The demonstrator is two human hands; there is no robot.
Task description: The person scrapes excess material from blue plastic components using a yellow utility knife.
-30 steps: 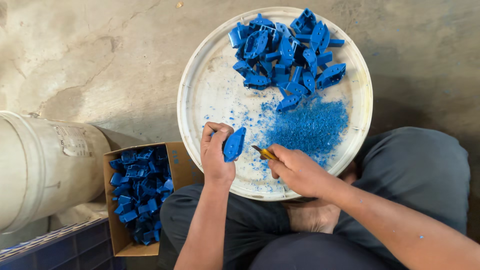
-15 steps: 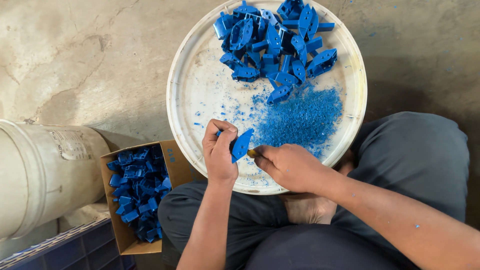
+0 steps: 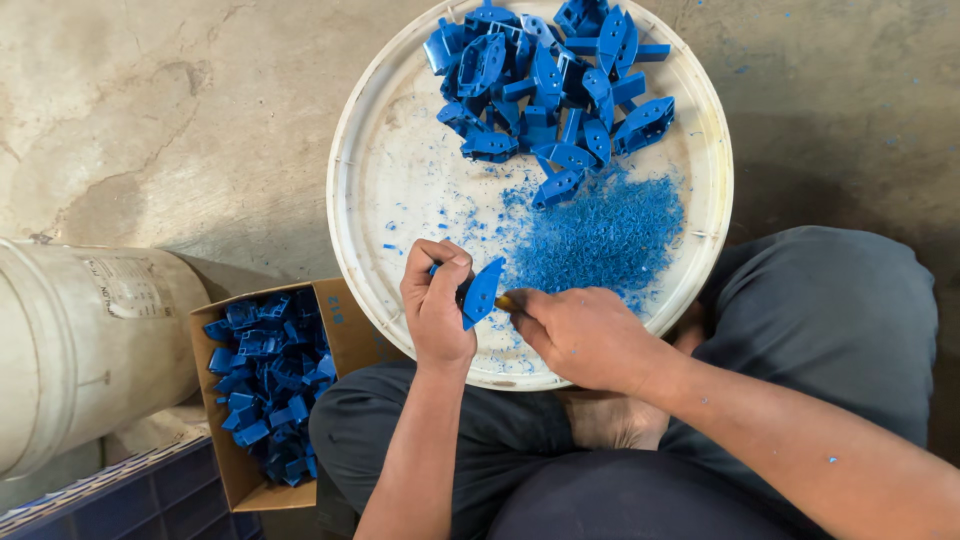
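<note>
**Ana:** Trimming, by the look of it. Left hand is closed round a small blue moulded plastic part, pinched upright over the six o'clock edge of the round white plastic tray.

**Ben:** And the right hand?

**Ana:** Fist shut on a thin tool with a yellowish tip, the tip touching the part's lower edge. Most of the tool is hidden in the fist, so I'd only guess it is a small knife or scraper.

**Ben:** So which step is that?

**Ana:** My reading: scraping flash off one piece. A heap of fine blue plastic shavings lies on the tray at about four o'clock, just beyond the hands, and a pile of loose blue moulded parts sits at twelve o'clock.

**Ben:** What would the next stroke need?

**Ana:** A firm pinch from the left fingers so the part doesn't twist, and the tip drawn along the edge away from the thumb. Then, I'd judge, the piece belongs in the open brown cardboard box of blue parts at the person's eight o'clock, beside the large pale plastic drum.
</note>
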